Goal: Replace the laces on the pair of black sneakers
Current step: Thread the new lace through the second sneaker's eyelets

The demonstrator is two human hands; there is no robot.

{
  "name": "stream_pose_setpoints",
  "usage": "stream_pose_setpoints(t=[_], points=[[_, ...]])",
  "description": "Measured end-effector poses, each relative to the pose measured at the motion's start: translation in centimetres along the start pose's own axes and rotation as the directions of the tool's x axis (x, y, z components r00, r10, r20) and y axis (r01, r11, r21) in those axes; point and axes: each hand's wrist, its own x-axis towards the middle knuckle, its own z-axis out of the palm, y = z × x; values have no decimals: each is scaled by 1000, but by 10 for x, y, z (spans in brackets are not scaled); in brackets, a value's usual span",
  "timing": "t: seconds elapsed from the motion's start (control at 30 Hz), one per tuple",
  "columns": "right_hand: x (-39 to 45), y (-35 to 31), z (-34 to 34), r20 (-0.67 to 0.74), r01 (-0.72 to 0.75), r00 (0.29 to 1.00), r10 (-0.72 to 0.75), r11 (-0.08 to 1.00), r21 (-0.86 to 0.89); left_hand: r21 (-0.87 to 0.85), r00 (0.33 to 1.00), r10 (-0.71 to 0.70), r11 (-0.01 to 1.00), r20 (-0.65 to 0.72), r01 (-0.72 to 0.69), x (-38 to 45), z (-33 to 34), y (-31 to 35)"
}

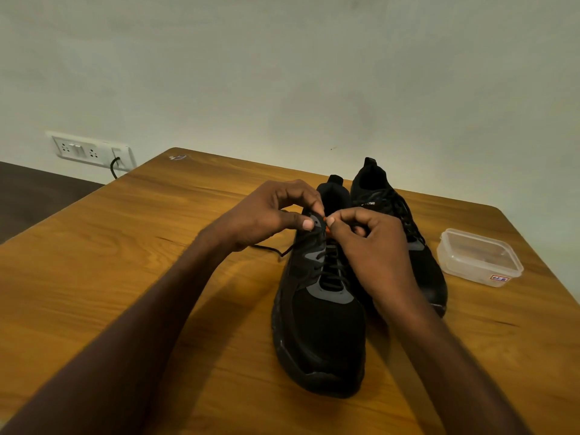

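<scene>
From my feed I see both hands working at the top eyelets of the nearer black sneaker (pixel 317 309), which sits on the wooden table (pixel 131 246) with its toe toward me. My left hand (pixel 266 215) has its fingers curled, thumb pressed against the upper eyelet flap on the sneaker's left side, pinching that flap between thumb and forefinger. My right hand (pixel 373 246) is curled too, its thumb and forefinger closed on the orange tip (pixel 327 226) of the black lace (pixel 332 271) right at the top eyelet. The two hands nearly meet over the tongue, fingertips just beside each other. The lace is threaded through the lower eyelets, and one loose end (pixel 270 249) trails onto the table under my left wrist. The second black sneaker (pixel 398 215) stands just beside the first, to its right, partly hidden behind my right hand. A clear plastic container (pixel 480 257) rests on the table near that sneaker.
</scene>
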Motion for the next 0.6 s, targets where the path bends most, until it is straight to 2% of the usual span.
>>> stream_pose_setpoints(t=[0.07, 0.23, 0.43, 0.6], points=[[-2, 3, 5, -19, -15, 1000, 16, 999, 40, -5, 1000, 3, 1000, 0, -3, 0, 1, -1], [0, 4, 3, 12, -29, 1000, 29, 1000, 6, -30, 1000, 0, 1000, -1, 0, 1, 1, -3], [-5, 2, 5, -81, -15, 997, -1, 982, -190, -43, 1000, -9, 999, 6, 9, 2, 1, -3], [-2, 7, 5, -20, 4, 1000, -5, 998, -65, -42, 1000, 17, 999, 8, -17, 2, 2, -3]])
